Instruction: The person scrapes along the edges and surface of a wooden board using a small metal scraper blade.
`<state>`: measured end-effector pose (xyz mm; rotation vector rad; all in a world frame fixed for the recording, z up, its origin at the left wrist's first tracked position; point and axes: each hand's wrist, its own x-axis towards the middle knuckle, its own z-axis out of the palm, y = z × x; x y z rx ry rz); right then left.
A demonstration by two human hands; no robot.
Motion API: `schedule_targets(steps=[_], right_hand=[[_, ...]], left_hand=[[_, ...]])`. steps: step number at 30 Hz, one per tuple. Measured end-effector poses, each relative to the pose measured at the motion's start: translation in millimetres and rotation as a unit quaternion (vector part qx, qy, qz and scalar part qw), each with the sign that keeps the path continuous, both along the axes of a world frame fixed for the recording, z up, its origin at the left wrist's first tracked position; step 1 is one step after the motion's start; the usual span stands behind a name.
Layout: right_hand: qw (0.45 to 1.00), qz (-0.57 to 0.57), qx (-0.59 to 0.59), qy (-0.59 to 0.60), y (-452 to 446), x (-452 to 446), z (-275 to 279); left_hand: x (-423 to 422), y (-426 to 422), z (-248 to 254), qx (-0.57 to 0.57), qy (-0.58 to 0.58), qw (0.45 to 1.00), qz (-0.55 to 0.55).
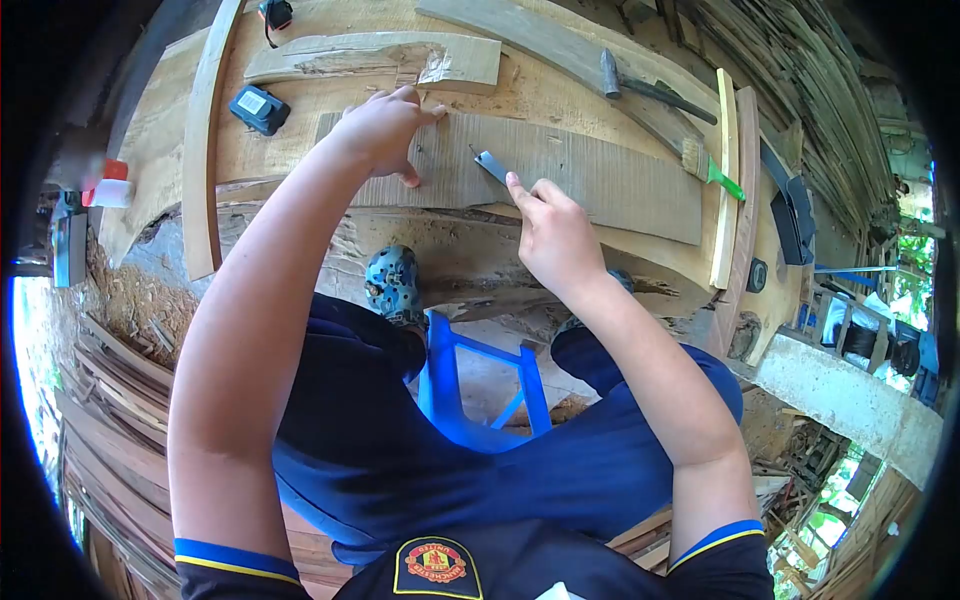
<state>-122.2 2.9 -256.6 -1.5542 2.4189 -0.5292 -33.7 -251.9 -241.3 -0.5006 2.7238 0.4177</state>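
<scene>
A grey-brown wooden board (620, 185) lies lengthwise before me on the workbench. My left hand (385, 130) rests over its left part, the thumb apart from the fingers, holding nothing. My right hand (560, 235) is closed around a narrow tool with a flat grey-blue end (490, 165). That end points up and left over the middle of the board, near a small dark mark. Most of the tool is hidden in the hand, so its kind is unclear. Just beyond my left hand lies a shorter plank (370, 58) with a rough, pale broken patch.
A black battery pack (258, 108) lies left. A hammer (650, 88) and a green-handled brush (712, 172) rest on the right. Upright strips of wood (205, 150) cross both bench ends. Below, a blue stool (480, 390) stands between my legs. Stacked planks (120, 400) lie lower left.
</scene>
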Motion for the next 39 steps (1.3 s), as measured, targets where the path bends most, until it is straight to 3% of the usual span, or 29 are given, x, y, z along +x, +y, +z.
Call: schedule_targets(steps=[9,18,21,24,27,39], right_hand=[[0.999,0.004,-0.044,0.022,3.8,14.6,-27.7],[0.999,0.006,-0.038,0.034,-6.4,14.0,-36.3],[0.995,-0.005,-0.087,0.046,-7.5,15.0,-42.0],[0.998,-0.009,-0.047,0.034,-11.5,14.5,-30.9],[1.000,-0.011,0.003,0.025,-15.6,11.1,-23.6],[0.997,-0.002,-0.009,0.071,-14.7,13.9,-32.3]], left_hand=[[-11.0,6.7,7.8,-0.003,0.000,0.996,-0.094],[-15.5,8.1,12.1,0.001,-0.016,0.995,-0.099],[-17.7,7.0,10.2,0.010,-0.013,0.994,-0.112],[-16.4,-0.3,8.1,0.032,-0.016,0.990,-0.138],[-8.4,19.5,6.8,0.040,-0.002,0.999,-0.025],[-7.0,29.4,9.7,-0.015,0.015,0.998,-0.051]])
